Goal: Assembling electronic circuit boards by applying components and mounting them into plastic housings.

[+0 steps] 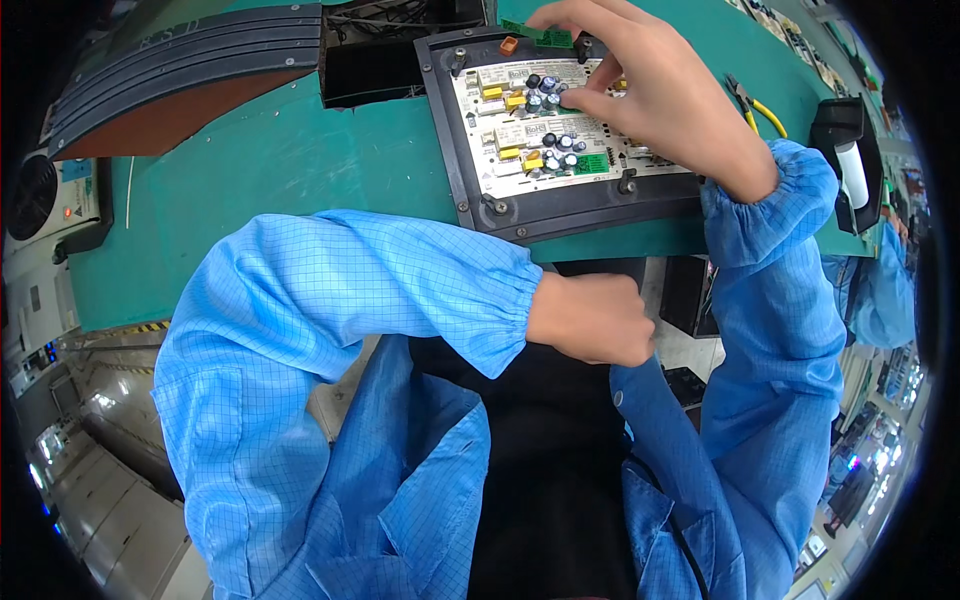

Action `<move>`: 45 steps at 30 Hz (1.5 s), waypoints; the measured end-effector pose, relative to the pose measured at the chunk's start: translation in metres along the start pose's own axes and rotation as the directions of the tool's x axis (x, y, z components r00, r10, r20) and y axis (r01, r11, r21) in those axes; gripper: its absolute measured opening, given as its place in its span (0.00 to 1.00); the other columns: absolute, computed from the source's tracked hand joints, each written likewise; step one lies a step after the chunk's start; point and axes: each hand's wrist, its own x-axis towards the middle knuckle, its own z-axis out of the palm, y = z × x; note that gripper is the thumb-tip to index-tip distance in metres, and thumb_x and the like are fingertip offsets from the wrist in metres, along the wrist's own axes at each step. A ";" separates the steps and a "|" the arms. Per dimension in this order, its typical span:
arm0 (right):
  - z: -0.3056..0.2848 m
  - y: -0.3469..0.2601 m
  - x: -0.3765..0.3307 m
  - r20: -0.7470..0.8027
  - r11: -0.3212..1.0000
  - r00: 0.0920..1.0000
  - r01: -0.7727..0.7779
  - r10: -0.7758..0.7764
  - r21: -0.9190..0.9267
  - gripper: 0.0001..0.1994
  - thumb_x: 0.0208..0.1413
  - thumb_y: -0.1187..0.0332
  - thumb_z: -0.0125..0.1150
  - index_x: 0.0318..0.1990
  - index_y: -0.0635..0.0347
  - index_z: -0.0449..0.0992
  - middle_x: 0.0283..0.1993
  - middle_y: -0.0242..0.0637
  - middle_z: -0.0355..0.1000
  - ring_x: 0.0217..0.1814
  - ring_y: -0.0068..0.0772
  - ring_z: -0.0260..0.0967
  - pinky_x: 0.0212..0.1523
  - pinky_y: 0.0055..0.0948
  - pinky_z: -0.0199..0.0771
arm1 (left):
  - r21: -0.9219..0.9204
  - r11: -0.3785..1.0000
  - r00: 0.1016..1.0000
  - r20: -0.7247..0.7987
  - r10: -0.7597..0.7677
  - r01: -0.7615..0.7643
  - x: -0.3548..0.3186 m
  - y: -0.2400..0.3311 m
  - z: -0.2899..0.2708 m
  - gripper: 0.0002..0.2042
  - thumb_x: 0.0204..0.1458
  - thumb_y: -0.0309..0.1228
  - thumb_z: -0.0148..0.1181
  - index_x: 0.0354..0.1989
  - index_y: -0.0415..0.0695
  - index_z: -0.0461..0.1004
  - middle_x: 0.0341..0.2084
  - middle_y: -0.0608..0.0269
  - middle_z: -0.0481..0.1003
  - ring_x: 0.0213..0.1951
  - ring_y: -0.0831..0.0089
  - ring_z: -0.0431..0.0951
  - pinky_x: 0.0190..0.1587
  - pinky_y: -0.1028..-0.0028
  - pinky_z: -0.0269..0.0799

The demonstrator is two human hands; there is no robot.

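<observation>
Right hand (650,95) is over the circuit board (560,130), fingers spread and bent, index fingertip pressing down among the cluster of small dark capacitors (545,95) near the board's upper middle; whether a part is pinched between the fingertips cannot be told, since the hand covers the spot. The board is pale, carrying yellow block components (515,100), white relay-like blocks and a small green sub-board (590,163) near its lower edge. It sits inside a dark rectangular fixture frame (560,215) with screws at the corners, lying tilted on the green work surface (280,170). An orange part (509,44) rests on the frame's upper rim, just beside a green strip. Left hand (595,320) is below the table edge, in front of the person's body, curled into a loose fist; contents, if any, are hidden. Hands are well apart, the frame's lower edge between them. Both arms wear blue grid-patterned sleeves (370,290) with elastic cuffs. Yellow-handled cutters (755,108) lie on the green surface to the right of the right hand, near a black holder (845,150) with a white roll. A curved dark track (190,60) runs along the upper left.
</observation>
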 end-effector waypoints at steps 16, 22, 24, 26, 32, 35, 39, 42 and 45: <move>-0.020 0.020 -0.024 -0.199 0.804 0.889 0.251 -0.412 -0.539 0.22 0.57 0.65 0.70 0.55 0.64 0.71 0.43 0.47 0.75 0.47 0.44 0.75 0.51 0.39 0.72 | -0.045 0.999 0.998 0.066 0.021 -0.018 0.001 -0.001 -0.003 0.08 0.51 0.28 0.61 0.28 0.35 0.73 0.23 0.49 0.79 0.27 0.52 0.84 0.26 0.58 0.78; -0.038 0.043 -0.038 -0.215 0.975 0.952 -0.221 0.220 0.022 0.12 0.62 0.72 0.62 0.49 0.69 0.72 0.27 0.47 0.75 0.29 0.46 0.75 0.31 0.38 0.74 | 0.013 1.000 0.997 0.078 -0.020 0.019 -0.003 0.001 -0.003 0.07 0.51 0.28 0.61 0.27 0.36 0.73 0.23 0.51 0.79 0.27 0.55 0.84 0.25 0.58 0.77; -0.036 0.110 -0.059 -0.198 0.990 0.976 -0.066 0.090 0.125 0.21 0.62 0.74 0.65 0.63 0.55 0.73 0.42 0.34 0.73 0.43 0.22 0.72 0.43 0.23 0.78 | -0.003 1.000 0.998 0.068 0.008 -0.008 0.001 0.001 -0.002 0.07 0.51 0.28 0.61 0.27 0.36 0.73 0.23 0.51 0.79 0.26 0.55 0.84 0.25 0.58 0.77; -0.035 0.113 -0.060 -0.134 0.988 0.982 -0.123 0.134 0.089 0.21 0.66 0.70 0.63 0.65 0.56 0.71 0.32 0.29 0.74 0.38 0.16 0.71 0.41 0.22 0.71 | -0.016 1.000 0.999 0.054 0.004 -0.003 0.000 0.000 0.002 0.07 0.51 0.28 0.61 0.27 0.36 0.73 0.23 0.51 0.78 0.26 0.54 0.84 0.24 0.58 0.77; -0.024 0.110 -0.059 -0.105 0.985 0.983 -0.138 0.149 0.108 0.23 0.63 0.71 0.65 0.65 0.56 0.71 0.32 0.30 0.75 0.35 0.18 0.70 0.38 0.24 0.71 | 0.015 1.000 0.999 -0.043 -0.011 0.012 0.000 0.000 0.006 0.06 0.45 0.28 0.66 0.25 0.39 0.77 0.20 0.54 0.80 0.27 0.55 0.84 0.24 0.62 0.76; -0.022 0.104 -0.056 -0.116 0.990 0.983 -0.139 0.141 0.026 0.25 0.61 0.73 0.66 0.65 0.56 0.71 0.31 0.30 0.75 0.34 0.19 0.69 0.36 0.24 0.70 | 0.019 1.000 0.999 -0.041 -0.013 0.013 0.000 0.001 0.005 0.06 0.45 0.28 0.65 0.24 0.39 0.77 0.20 0.54 0.80 0.27 0.55 0.85 0.24 0.62 0.76; -0.019 0.105 -0.053 -0.140 0.995 0.985 -0.100 0.100 0.002 0.25 0.59 0.74 0.67 0.64 0.57 0.71 0.30 0.31 0.75 0.32 0.21 0.68 0.35 0.25 0.70 | 0.019 1.000 1.000 -0.018 -0.017 0.017 0.000 0.001 0.006 0.06 0.45 0.28 0.65 0.24 0.39 0.77 0.20 0.54 0.80 0.27 0.55 0.84 0.23 0.62 0.76; -0.018 0.103 -0.051 -0.121 0.994 0.987 -0.103 0.106 0.030 0.25 0.58 0.74 0.68 0.63 0.58 0.71 0.30 0.31 0.74 0.32 0.22 0.68 0.35 0.26 0.71 | 0.019 1.000 0.999 -0.034 -0.010 0.010 0.000 0.001 0.007 0.06 0.45 0.28 0.65 0.24 0.40 0.77 0.19 0.54 0.80 0.26 0.55 0.84 0.23 0.62 0.75; -0.018 0.102 -0.051 -0.124 0.996 0.989 -0.085 0.086 0.015 0.25 0.57 0.75 0.68 0.62 0.59 0.71 0.29 0.33 0.74 0.31 0.23 0.68 0.35 0.27 0.71 | 0.024 1.000 0.999 -0.044 -0.007 0.008 0.000 0.003 0.005 0.06 0.46 0.28 0.65 0.24 0.40 0.77 0.19 0.54 0.80 0.26 0.55 0.84 0.23 0.62 0.75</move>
